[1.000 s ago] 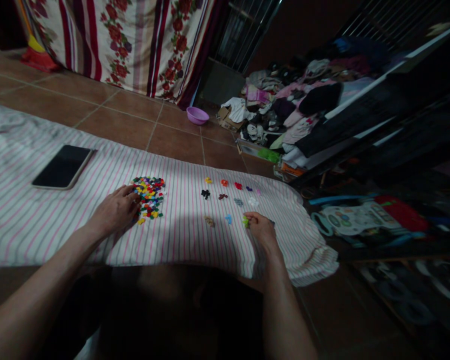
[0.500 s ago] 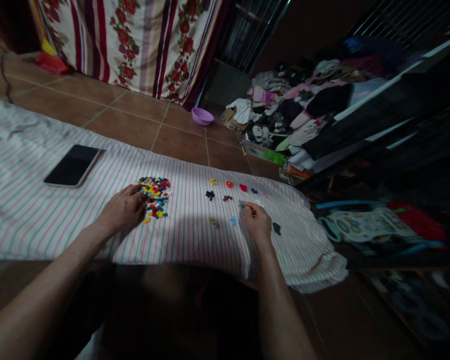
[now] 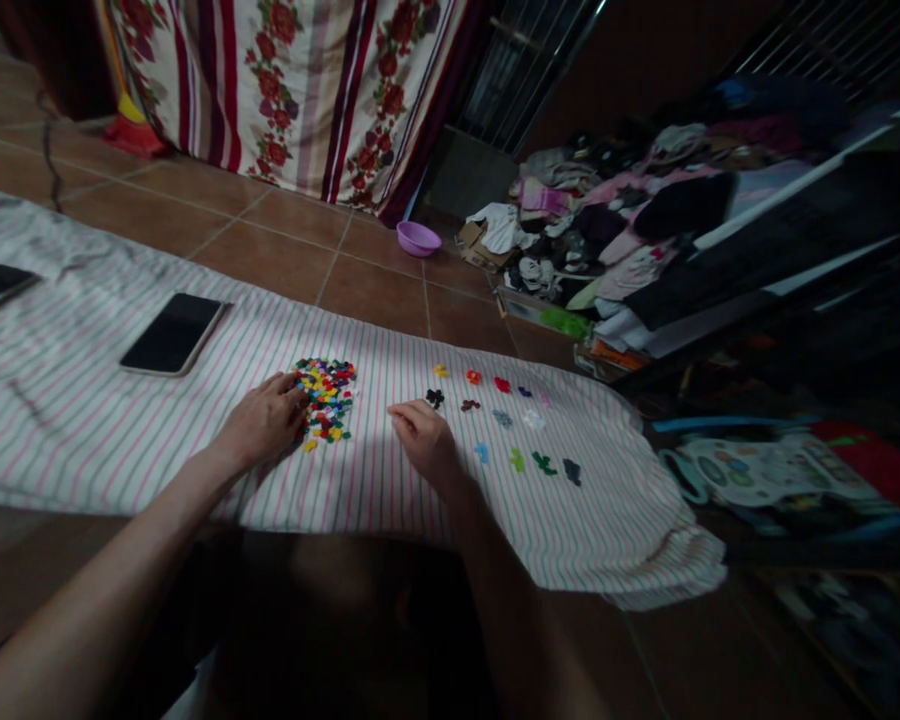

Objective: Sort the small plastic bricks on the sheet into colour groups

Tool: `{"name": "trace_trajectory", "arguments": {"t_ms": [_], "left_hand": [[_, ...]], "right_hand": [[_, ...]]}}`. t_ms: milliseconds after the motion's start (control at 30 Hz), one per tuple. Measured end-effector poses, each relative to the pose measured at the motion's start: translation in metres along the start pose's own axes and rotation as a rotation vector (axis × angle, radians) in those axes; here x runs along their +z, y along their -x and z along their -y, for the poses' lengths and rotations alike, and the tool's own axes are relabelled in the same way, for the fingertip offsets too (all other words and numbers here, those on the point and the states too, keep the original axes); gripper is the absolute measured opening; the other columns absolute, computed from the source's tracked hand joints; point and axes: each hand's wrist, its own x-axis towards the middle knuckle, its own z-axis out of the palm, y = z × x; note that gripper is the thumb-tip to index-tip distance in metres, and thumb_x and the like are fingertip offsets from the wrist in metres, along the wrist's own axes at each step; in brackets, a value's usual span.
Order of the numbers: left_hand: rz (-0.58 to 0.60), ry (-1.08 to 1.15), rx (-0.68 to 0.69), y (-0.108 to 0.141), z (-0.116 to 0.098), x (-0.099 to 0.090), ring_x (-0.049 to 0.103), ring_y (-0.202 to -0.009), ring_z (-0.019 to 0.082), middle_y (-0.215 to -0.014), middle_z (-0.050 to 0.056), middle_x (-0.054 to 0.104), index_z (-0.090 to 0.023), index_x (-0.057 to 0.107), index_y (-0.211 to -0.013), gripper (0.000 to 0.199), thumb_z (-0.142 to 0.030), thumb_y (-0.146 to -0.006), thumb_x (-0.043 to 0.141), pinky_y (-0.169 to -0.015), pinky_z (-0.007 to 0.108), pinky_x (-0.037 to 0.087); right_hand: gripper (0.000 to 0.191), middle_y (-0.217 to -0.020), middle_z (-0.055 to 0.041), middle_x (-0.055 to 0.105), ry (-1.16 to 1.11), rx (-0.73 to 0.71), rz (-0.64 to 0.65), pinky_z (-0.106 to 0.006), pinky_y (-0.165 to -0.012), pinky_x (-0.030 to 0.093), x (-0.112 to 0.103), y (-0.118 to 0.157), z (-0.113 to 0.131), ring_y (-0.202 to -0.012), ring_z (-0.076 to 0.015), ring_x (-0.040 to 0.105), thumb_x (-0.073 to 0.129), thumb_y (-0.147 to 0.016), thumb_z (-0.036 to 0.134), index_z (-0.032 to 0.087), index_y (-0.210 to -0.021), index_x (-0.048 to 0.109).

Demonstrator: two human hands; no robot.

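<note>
From the head view, the person's two hands are well apart over a counter (image 3: 390, 500) draped in a striped cloth. The left hand (image 3: 265, 418) rests at the near left edge of a mixed pile (image 3: 328, 395) of small coloured pieces, its fingers bent and touching the pieces there; most of the pile spreads just beyond and to the right of those fingertips. The right hand (image 3: 424, 437) is to the right of the pile, between it and the sorted groups, with thumb and fingertips together and pointing back toward the pile. In the dim light it cannot be told whether either hand has a piece between its fingers.

Beyond the right hand and to its right, the little groups lie in rough rows by colour. The black group (image 3: 435, 398) is just past its knuckles, with the brown group (image 3: 470, 405), grey group (image 3: 502, 418) and white group (image 3: 534, 420) following rightward. The yellow group (image 3: 440, 370) and red group (image 3: 502, 384) are in the farthest row; the light blue group (image 3: 481, 452) and lime green group (image 3: 517, 459) are in the nearest. A phone (image 3: 174, 335) lies left of the pile, beyond the left hand.
</note>
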Motion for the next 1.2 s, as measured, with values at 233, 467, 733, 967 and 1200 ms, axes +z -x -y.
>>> {"name": "trace_trajectory", "arguments": {"t_ms": [233,467,733,967,1200], "left_hand": [[0.000,0.031,0.030,0.001,0.000,-0.004,0.050,-0.121,0.026,-0.121,0.017,0.058,-0.014,0.063,-0.095,0.033,-0.027,-0.091,0.034,-0.102,0.044,0.044],[-0.008,0.038,0.022,0.002,-0.002,-0.010,0.054,-0.113,0.023,-0.115,0.014,0.060,-0.016,0.063,-0.095,0.027,-0.025,-0.089,0.038,-0.097,0.040,0.047],[-0.017,0.041,0.014,0.002,-0.001,-0.006,0.052,-0.115,0.024,-0.117,0.014,0.059,-0.016,0.063,-0.096,0.029,-0.027,-0.090,0.037,-0.100,0.042,0.045],[-0.009,0.052,0.029,0.001,-0.002,-0.009,0.053,-0.112,0.023,-0.113,0.013,0.060,-0.017,0.062,-0.094,0.028,-0.026,-0.089,0.037,-0.096,0.041,0.048],[-0.034,0.121,0.049,0.001,0.000,-0.009,0.054,-0.109,0.025,-0.109,0.012,0.062,-0.018,0.063,-0.093,0.026,-0.025,-0.088,0.038,-0.094,0.045,0.049]], "right_hand": [[0.018,-0.092,-0.0058,0.065,-0.128,-0.038,0.159,-0.026,-0.073,0.051,0.019,-0.006,0.021,-0.082,-0.0142,0.061,0.054,-0.086,0.018,0.018,-0.099,0.068],[0.026,-0.096,-0.0073,0.064,-0.059,-0.065,0.157,-0.031,-0.084,0.050,0.031,-0.010,0.029,-0.090,-0.0170,0.061,0.046,-0.091,0.017,0.018,-0.108,0.066],[0.036,-0.093,-0.0081,0.061,0.077,-0.001,0.145,-0.032,-0.082,0.052,0.045,-0.017,0.031,-0.087,-0.0182,0.059,0.042,-0.092,0.017,0.019,-0.121,0.062],[0.033,-0.099,-0.0078,0.060,0.033,-0.024,0.131,-0.032,-0.086,0.051,0.054,-0.020,0.030,-0.095,-0.0182,0.057,0.046,-0.088,0.014,0.021,-0.114,0.066],[0.029,-0.099,-0.0069,0.060,-0.009,0.014,0.131,-0.033,-0.089,0.049,0.060,-0.024,0.031,-0.094,-0.0184,0.057,0.047,-0.087,0.011,0.021,-0.105,0.066]]}}
